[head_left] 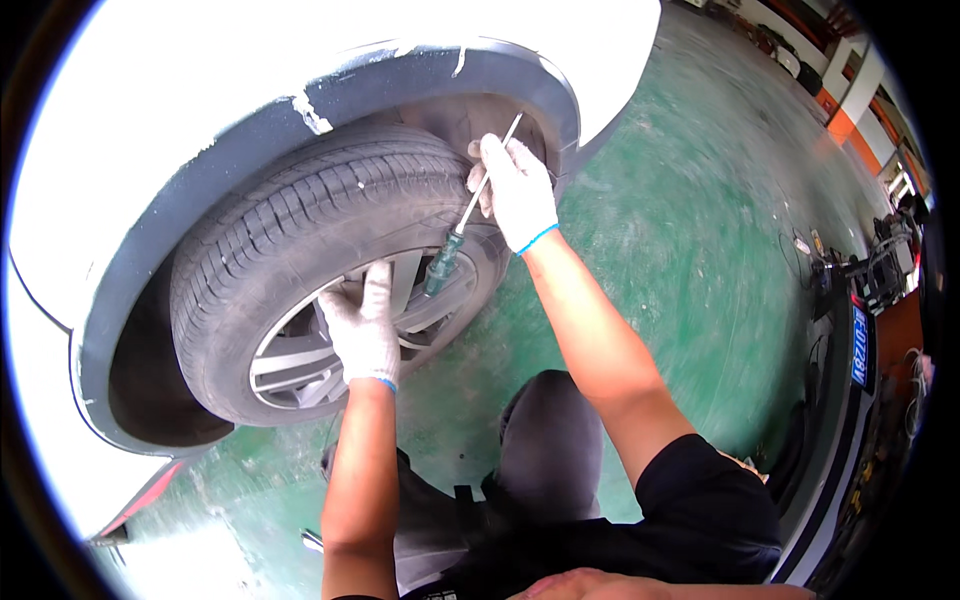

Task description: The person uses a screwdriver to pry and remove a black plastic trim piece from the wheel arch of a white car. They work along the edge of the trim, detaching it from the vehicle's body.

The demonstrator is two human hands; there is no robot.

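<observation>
Blk shirt nearest; screwdriver in R grip, hndl below.

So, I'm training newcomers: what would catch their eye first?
The big wheel under the white car's arch, left of centre, probably comes first. At its upper right, the gloved right hand holds a green-handled screwdriver by the shaft; the left hand is at the spokes.

A green floor, scuffed and paler in places, spreads out. Far off at the upper right stands a pillar, white above and orange at its foot. Along the right side, dark equipment sits above a blue plate fixed upright on a grey panel. A small shiny object lies on the floor at the lower left.
</observation>
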